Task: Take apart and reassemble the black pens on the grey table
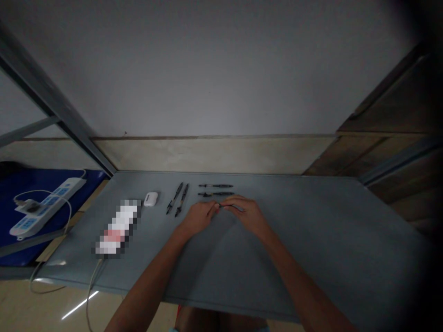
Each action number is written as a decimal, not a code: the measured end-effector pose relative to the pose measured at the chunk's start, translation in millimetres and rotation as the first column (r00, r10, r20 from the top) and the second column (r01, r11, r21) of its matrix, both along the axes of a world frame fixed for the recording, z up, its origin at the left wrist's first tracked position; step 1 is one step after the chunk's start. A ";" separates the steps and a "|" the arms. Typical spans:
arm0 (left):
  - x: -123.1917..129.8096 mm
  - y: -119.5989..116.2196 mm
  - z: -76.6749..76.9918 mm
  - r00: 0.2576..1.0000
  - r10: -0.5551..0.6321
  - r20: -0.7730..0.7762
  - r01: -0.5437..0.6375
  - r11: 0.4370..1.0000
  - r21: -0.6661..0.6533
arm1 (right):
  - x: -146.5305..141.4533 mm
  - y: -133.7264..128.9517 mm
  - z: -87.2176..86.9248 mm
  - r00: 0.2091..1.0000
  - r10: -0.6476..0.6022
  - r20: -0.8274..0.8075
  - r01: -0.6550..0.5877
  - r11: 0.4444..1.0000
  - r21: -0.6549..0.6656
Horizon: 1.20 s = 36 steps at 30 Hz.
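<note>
My left hand [200, 217] and my right hand [247, 213] meet over the middle of the grey table. Both are closed, with fingertips pinched around a small dark thing [221, 205]; the fingers cover most of it, so its kind cannot be made out. Just beyond my right hand lie two black pens side by side, a far pen [216, 186] and a nearer pen [215, 194], which the right fingers partly overlap in view. Left of my left hand, two more black pens rest at a slant, an outer pen [175, 198] and an inner pen [182, 200].
A white earphone case [151, 199] and a blurred-out phone [117, 228] with a cable [90, 286] lie on the table's left. Beyond a metal post [78, 140], a white power strip [48, 207] sits on a blue surface. A wall [214, 154] borders the table's [311, 258] far edge.
</note>
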<state>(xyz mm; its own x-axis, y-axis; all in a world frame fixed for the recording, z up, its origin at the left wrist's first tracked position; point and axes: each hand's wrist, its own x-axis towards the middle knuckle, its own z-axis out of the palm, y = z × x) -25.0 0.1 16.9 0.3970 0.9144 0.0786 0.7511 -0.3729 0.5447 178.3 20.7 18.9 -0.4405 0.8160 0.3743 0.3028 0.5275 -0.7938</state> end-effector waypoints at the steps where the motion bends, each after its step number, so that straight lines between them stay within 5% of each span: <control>1: 0.2 -0.6 0.4 1.000 -0.005 0.018 0.005 1.000 -0.002 | 0.0 -0.7 0.6 1.000 0.002 0.001 -0.002 1.000 0.003; 8: -1.8 -2.1 5.3 0.998 -0.012 0.066 0.013 1.000 -0.016 | -4.2 -3.8 4.1 0.997 -0.019 -0.068 0.018 1.000 -0.014; 15: 1.0 -0.6 0.8 0.980 -0.028 -0.196 0.073 0.971 0.228 | -2.1 -1.1 -1.9 0.989 -0.043 0.140 0.071 0.977 -0.202; 25: 0.5 -1.9 -2.1 0.994 -0.046 -0.095 0.048 0.999 0.020 | 1.7 1.4 -2.3 0.999 -0.045 0.026 0.048 0.991 -0.123; 36: -9.0 2.2 7.7 0.992 0.096 -0.079 -0.091 0.994 0.062 | 22.4 13.8 10.3 0.987 -0.158 0.012 0.159 0.987 -0.018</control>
